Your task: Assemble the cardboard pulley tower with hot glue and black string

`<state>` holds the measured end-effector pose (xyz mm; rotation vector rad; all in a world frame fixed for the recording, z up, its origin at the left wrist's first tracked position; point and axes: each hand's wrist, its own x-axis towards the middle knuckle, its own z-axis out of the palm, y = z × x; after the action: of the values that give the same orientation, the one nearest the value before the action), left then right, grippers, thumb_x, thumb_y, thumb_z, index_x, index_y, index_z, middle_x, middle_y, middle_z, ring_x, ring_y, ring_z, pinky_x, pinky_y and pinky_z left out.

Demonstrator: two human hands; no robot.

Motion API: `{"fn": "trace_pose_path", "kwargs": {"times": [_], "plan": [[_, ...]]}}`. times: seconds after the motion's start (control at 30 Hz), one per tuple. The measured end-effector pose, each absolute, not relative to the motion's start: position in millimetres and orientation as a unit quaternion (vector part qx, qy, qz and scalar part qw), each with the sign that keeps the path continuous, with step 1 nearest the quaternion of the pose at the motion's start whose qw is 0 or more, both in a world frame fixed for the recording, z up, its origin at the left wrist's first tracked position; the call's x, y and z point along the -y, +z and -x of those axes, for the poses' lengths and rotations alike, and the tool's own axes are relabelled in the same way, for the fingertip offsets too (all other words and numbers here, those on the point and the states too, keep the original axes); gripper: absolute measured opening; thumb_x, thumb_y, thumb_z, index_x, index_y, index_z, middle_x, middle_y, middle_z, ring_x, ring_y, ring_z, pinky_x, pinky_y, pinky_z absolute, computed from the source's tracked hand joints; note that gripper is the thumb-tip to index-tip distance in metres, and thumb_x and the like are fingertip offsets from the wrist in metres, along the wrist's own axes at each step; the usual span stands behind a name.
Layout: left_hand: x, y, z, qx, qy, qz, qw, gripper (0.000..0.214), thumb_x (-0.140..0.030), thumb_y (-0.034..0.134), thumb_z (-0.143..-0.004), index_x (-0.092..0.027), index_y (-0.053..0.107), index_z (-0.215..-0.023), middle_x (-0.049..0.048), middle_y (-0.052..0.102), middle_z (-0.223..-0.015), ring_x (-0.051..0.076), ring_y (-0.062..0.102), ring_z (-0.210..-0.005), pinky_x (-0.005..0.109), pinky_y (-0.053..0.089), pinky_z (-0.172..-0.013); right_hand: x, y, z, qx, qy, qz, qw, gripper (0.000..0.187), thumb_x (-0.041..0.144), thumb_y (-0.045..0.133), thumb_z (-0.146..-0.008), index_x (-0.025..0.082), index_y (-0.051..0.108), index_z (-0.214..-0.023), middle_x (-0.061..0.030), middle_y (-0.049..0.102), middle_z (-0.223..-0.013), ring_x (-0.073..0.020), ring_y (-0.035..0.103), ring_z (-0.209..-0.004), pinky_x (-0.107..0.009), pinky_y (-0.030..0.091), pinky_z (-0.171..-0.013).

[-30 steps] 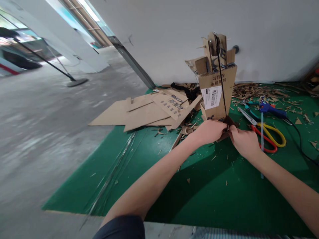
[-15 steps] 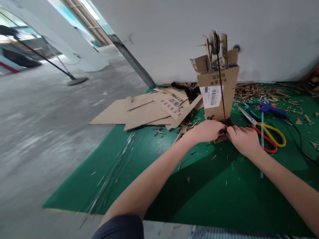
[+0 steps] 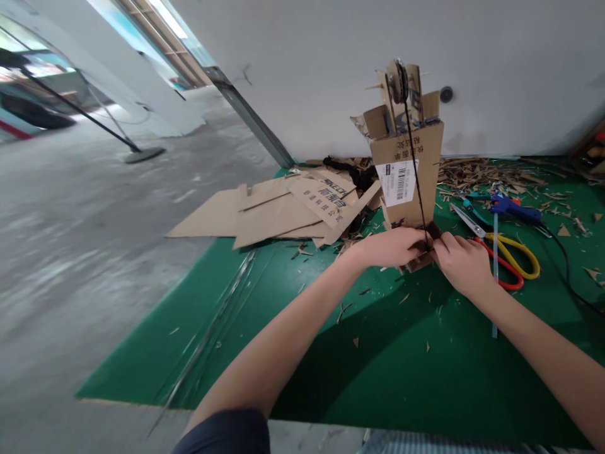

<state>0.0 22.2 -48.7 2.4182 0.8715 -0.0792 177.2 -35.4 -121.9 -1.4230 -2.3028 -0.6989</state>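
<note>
A tall cardboard tower (image 3: 407, 169) with a barcode label stands on the green mat (image 3: 378, 353) by the white wall. A small wheel at its top carries a black string (image 3: 414, 170) that runs down its front. My left hand (image 3: 390, 246) and my right hand (image 3: 460, 263) meet at the tower's foot. Both are closed, pinching a small cardboard piece (image 3: 420, 258) where the string ends.
Flat cardboard sheets (image 3: 278, 211) lie left of the tower. Right of my hands lie red-and-yellow scissors (image 3: 505, 258), a blue glue gun (image 3: 515, 209) with its black cord, and a clear stick. Cardboard scraps (image 3: 486, 171) litter the mat by the wall. Bare concrete floor lies left.
The tower has shifted slightly left and tilted a little. Both hands stay pinched at its base.
</note>
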Motion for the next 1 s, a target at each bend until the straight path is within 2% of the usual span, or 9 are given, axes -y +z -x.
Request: {"fn": "trace_pose_path", "kwargs": {"times": [0.2, 0.4, 0.6, 0.87, 1.0], "plan": [[-23.2, -48.3, -0.9, -0.322, -0.010, -0.895, 0.307, 0.020, -0.014, 0.046, -0.087, -0.015, 0.066, -0.089, 0.0040, 0.072, -0.090, 0.013, 0.063, -0.073, 0.024, 0.047, -0.069, 35.7, -121.6, -178.4, 0.806, -0.226, 0.521, 0.166, 0.019, 0.015, 0.046, -0.092, 0.017, 0.062, -0.082, -0.0033, 0.062, -0.079, -0.0136, 0.051, -0.066, -0.031, 0.022, -0.057], [-25.7, -48.9, 0.8, -0.325, 0.003, -0.885, 0.334, 0.025, -0.015, 0.047, -0.088, -0.016, 0.067, -0.103, 0.0045, 0.071, -0.105, 0.014, 0.065, -0.087, 0.025, 0.049, -0.077, 35.8, -121.7, -178.8, 0.794, -0.201, 0.548, 0.168, 0.022, 0.023, 0.045, -0.093, 0.017, 0.064, -0.087, -0.0050, 0.064, -0.082, -0.0136, 0.054, -0.066, -0.031, 0.023, -0.057], [-27.0, -50.3, 2.7, -0.314, 0.006, -0.873, 0.373, 0.031, -0.017, 0.042, -0.091, -0.018, 0.062, -0.115, 0.0052, 0.069, -0.111, 0.014, 0.065, -0.092, 0.024, 0.051, -0.080, 37.9, -117.8, -177.1, 0.774, -0.134, 0.582, 0.211, 0.025, 0.033, 0.047, -0.088, 0.017, 0.067, -0.088, -0.0054, 0.066, -0.085, -0.0152, 0.057, -0.067, -0.029, 0.025, -0.055], [-26.1, -49.0, 2.3, -0.325, 0.008, -0.871, 0.369, 0.028, -0.017, 0.042, -0.091, -0.016, 0.066, -0.107, 0.0043, 0.071, -0.098, 0.013, 0.065, -0.084, 0.024, 0.051, -0.077, 36.5, -117.3, -181.4, 0.788, -0.118, 0.570, 0.200, 0.032, 0.032, 0.040, -0.099, 0.018, 0.069, -0.097, -0.0037, 0.069, -0.089, -0.0121, 0.057, -0.063, -0.028, 0.024, -0.053], [-26.2, -49.4, 1.8, -0.322, 0.025, -0.870, 0.372, 0.028, -0.017, 0.043, -0.091, -0.016, 0.065, -0.108, 0.0042, 0.071, -0.100, 0.013, 0.065, -0.087, 0.024, 0.051, -0.078, 35.8, -120.0, -184.2, 0.787, -0.139, 0.561, 0.217, 0.032, 0.031, 0.040, -0.100, 0.019, 0.070, -0.097, -0.0026, 0.069, -0.088, -0.0111, 0.057, -0.063, -0.027, 0.024, -0.053]]}}
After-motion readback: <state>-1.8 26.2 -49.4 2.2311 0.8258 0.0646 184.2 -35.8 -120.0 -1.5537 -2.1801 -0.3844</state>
